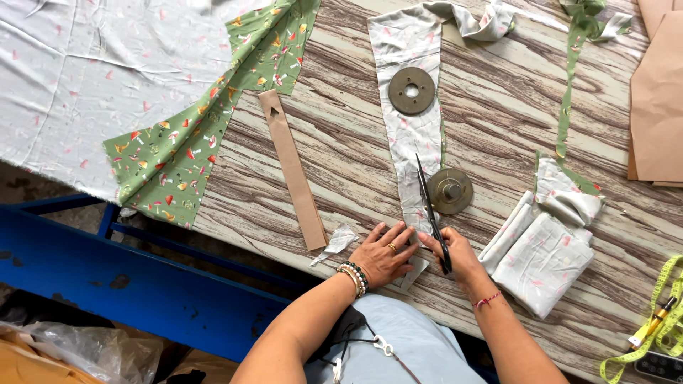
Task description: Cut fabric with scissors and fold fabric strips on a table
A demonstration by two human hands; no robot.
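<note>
A long strip of pale printed fabric [413, 135] lies on the wood-grain table [341, 142], held down by two round metal weights, one near the top [411, 90] and one lower right [449, 190]. My left hand [383, 254] presses flat on the strip's near end. My right hand [459, 254] grips black scissors [431, 212], whose blades point away from me along the strip's right edge.
A brown paper pattern strip [293, 169] lies left of the hands. A large green mushroom-print fabric [192, 135] hangs over the left edge. Folded pale fabric pieces [541, 249] sit to the right, brown paper [658, 107] at far right, a yellow tape measure [662, 320] at the corner.
</note>
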